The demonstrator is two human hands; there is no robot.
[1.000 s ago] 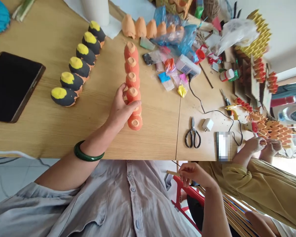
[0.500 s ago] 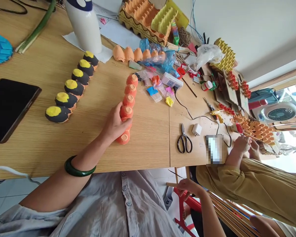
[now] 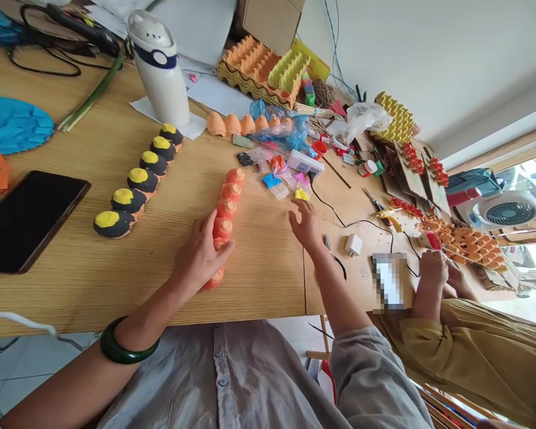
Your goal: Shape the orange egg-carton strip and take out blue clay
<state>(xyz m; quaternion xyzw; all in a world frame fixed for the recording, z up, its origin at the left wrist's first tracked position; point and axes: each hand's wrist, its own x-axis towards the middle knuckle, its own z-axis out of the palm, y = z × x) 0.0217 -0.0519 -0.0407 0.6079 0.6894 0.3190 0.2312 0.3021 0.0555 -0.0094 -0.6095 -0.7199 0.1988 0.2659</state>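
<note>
My left hand (image 3: pixel 201 253), with a green bangle at the wrist, is closed around the near part of a red-orange egg-carton strip (image 3: pixel 227 208) lying on the table. Pale round patches top its cups. My right hand (image 3: pixel 307 226) is over the table with fingers apart and nothing in them; its fingertips are close to a small bag of yellow clay (image 3: pixel 301 194). Beside that bag are blue clay (image 3: pixel 271 180) and red clay (image 3: pixel 277 162) in clear bags. To the left lies a black egg-carton strip (image 3: pixel 138 177) with yellow tops.
Scissors (image 3: pixel 337 262) lie partly hidden behind my right forearm, near a white charger (image 3: pixel 353 244). A black tablet (image 3: pixel 31 220) is at left, a white bottle (image 3: pixel 161 77) behind. A power strip (image 3: pixel 305 162) trails a cord. At right, a co-worker's hands (image 3: pixel 435 274) work.
My right hand has come up from below the table edge, letting go of a thin brown stick no longer seen, and reaches toward the clay bags. My left hand keeps hold of the red-orange strip.
</note>
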